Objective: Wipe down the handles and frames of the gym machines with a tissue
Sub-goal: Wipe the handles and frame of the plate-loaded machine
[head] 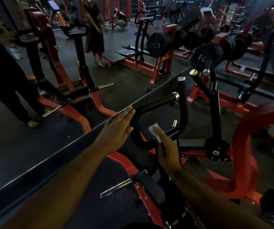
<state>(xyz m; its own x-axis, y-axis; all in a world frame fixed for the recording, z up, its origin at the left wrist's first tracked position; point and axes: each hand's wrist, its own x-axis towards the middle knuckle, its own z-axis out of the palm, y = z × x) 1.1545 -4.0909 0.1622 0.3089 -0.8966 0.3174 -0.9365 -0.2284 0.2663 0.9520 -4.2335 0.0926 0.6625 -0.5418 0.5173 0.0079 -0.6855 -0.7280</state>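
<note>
Head view:
Left hand [118,129]: fingers straight and together, flat against the black handle loop [137,119], steadying it.
Right hand [166,152]: fingers pinch a white tissue [154,132], pressed near the lower bend of the loop.
Risk: the small tissue could bunch or slip off the round tube, so bare fingers rub it instead.
Edges: a mirror edge [66,146] runs just left of the loop; chrome pegs [121,184] jut out below.
Room: open space inside the loop and rightward toward the red frame [245,146].

A dim gym with a dark rubber floor [129,76]. Red-framed machines [157,63] stand far, black plates [159,44] racked right. A mirror [33,113] covers the left.
</note>
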